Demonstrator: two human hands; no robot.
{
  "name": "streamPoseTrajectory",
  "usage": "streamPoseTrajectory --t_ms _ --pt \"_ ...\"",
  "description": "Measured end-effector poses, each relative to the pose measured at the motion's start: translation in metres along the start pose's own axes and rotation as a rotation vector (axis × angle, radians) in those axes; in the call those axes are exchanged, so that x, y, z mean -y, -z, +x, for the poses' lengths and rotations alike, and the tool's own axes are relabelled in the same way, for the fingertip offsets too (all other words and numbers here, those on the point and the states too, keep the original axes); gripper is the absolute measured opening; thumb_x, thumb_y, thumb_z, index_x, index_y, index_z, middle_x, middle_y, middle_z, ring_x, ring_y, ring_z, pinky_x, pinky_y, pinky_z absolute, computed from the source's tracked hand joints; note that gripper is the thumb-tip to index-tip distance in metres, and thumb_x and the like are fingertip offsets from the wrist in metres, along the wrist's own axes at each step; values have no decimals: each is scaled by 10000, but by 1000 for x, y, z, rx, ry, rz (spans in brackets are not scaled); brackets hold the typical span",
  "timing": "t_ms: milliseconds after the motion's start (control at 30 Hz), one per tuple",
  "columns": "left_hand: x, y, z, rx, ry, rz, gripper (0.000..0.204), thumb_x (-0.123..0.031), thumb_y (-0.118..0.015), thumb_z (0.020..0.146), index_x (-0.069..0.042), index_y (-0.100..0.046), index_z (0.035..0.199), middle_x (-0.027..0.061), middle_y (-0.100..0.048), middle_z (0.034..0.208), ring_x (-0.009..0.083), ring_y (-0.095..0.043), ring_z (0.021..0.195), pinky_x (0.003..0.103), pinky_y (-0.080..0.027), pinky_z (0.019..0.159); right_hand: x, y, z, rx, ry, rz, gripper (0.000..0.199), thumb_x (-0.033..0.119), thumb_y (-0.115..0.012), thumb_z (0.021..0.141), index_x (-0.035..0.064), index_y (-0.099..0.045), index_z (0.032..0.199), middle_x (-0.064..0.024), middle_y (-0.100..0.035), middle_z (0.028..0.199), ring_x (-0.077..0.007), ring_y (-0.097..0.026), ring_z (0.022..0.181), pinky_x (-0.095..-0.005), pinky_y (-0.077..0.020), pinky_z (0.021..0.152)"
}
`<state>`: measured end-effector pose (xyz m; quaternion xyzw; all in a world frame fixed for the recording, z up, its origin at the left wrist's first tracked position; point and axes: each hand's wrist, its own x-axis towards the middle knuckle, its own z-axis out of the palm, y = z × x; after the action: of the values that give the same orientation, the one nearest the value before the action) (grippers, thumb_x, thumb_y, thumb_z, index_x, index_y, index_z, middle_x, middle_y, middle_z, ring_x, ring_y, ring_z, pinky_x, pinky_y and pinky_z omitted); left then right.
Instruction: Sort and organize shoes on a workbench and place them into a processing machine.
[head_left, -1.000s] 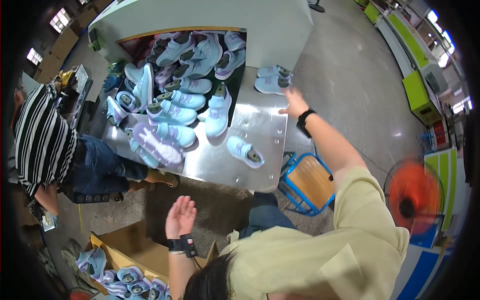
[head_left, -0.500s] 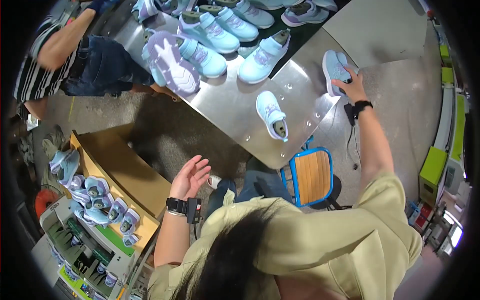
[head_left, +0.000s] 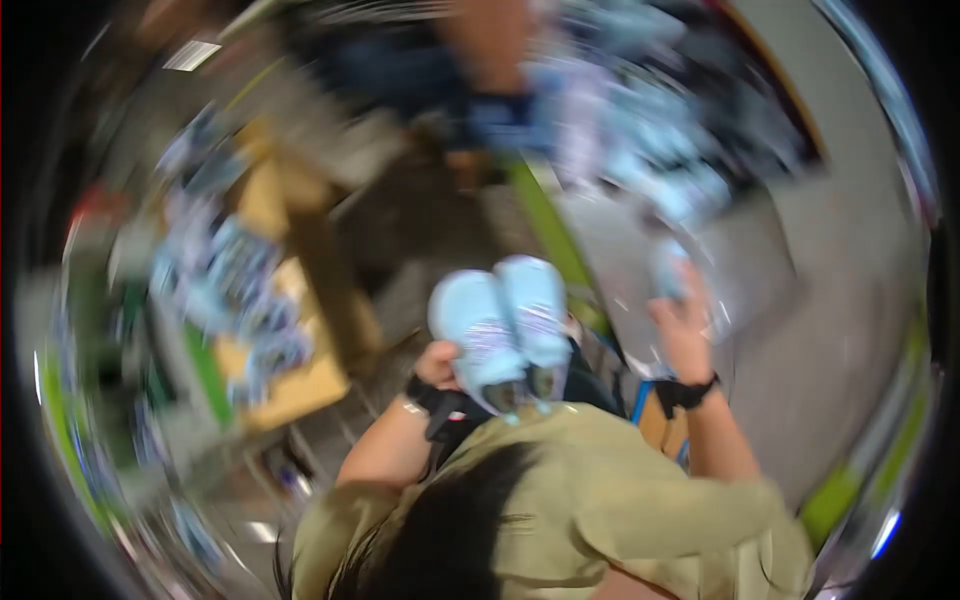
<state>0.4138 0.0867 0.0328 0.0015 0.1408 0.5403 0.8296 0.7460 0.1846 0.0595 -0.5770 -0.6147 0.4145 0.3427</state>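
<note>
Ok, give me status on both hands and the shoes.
Left hand holds a pair of pale blue shoes close to the body. Right hand reaches to a pale blue shoe on the metal table. Frame heavily blurred; grip unclear.

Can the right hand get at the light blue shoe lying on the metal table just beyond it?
Probably yes: the right hand is already at the light blue shoe on the metal table, with nothing between them, though blur hides whether its grip has closed.

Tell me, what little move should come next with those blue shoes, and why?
Probably lower the pair of shoes toward the box on the left. The left hand holds both shoes raised close to the body, and that box seems to hold more blue shoes already. The right hand is at another shoe on the table. The picture is blurred, so this is a guess.
</note>
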Motion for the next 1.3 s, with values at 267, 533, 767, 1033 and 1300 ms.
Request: streamPoseTrajectory --t_ms 267,533,767,1033,1300 --pt "19 -10 -63 89 -297 -463 615 -229 -699 819 4 -480 1345 193 -593 1281 336 -580 1177 502 -418 1063 -133 23 47 124 200 -641 717 -10 -720 707 5 -420 1357 -232 -400 1360 -395 -387 1282 -459 -300 1099" --pt "-54 -5 -207 -17 -832 -319 785 -251 -760 721 33 -422 1369 213 -579 1277 356 -572 1180 509 -425 1058 133 -292 44 928 687 -154 621 -1 -702 719 19 -452 1286 -180 -476 1301 -339 -453 1236 -411 -332 1086" --pt "-74 15 -348 -416 -1563 -105 888 -394 -789 709 -13 -389 1404 198 -533 1334 360 -553 1193 550 -428 1043 291 -642 -81 1218 1090 116 594 48 -714 771 38 -429 1292 -234 -415 1286 -437 -448 1190 -440 -371 1051" --pt "-122 50 -353 -556 -1864 -328 625 -410 -657 812 -45 -536 1304 143 -624 1243 332 -584 1150 504 -429 1038 303 -765 -53 1956 949 -78 740 232 -627 904 112 -236 1521 -248 -208 1554 -357 -451 1314 -392 -364 1082" --pt "-298 34 -315 -741 -1369 122 634 -104 -726 835 -29 -430 1391 80 -544 1345 240 -522 1236 407 -411 1059 379 -691 23 2033 290 232 765 327 -683 908 59 -257 1485 -100 -359 1471 -223 -313 1377 -377 -227 1144"
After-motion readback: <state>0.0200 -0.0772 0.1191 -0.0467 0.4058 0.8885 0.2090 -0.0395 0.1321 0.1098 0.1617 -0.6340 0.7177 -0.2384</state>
